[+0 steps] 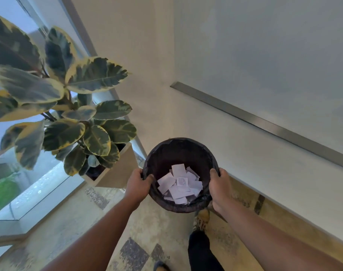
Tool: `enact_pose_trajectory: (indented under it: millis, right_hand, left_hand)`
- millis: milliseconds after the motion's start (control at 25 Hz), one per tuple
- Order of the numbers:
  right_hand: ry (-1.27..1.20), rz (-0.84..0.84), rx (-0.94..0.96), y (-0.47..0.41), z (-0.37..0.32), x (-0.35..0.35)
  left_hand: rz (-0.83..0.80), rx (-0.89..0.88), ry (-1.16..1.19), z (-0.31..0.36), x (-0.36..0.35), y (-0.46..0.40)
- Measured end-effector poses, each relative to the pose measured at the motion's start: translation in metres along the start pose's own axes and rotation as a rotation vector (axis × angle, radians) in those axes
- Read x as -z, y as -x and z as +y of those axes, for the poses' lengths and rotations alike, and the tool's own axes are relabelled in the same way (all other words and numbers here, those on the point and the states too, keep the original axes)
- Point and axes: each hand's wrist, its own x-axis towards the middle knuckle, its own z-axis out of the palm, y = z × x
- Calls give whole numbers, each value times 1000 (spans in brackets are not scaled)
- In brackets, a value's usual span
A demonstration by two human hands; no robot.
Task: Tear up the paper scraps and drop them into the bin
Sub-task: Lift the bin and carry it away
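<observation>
Nearby, a tall potted plant [69, 114] with yellow-edged green leaves stood by the window, its square planter [116, 171] on the patterned floor. Both bare forearms reached forward from the person, held level and apart. Between them hung a round black bin [178, 151], lined with a dark bag and lifted above the floor. The left hand [137, 185] gripped the rim on its side, thumb hooked inside and fingers curled beneath. The right hand [220, 187] clamped the opposite rim the same way. White paper scraps [179, 183] lay heaped at the bottom of the bin. One tan shoe [202, 219] showed below it.
</observation>
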Motion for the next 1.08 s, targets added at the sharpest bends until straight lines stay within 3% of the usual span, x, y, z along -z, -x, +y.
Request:
enact_pose_trajectory:
  millis: [520,1080]
  right_hand:
    - [356,-199,-130,-248,-38,-96]
    - [355,-152,-254,-504,99,-244]
  left_hand:
    - [-86,265,13,15,-87,-214]
    - [-125,301,-107,-148,-215,-509]
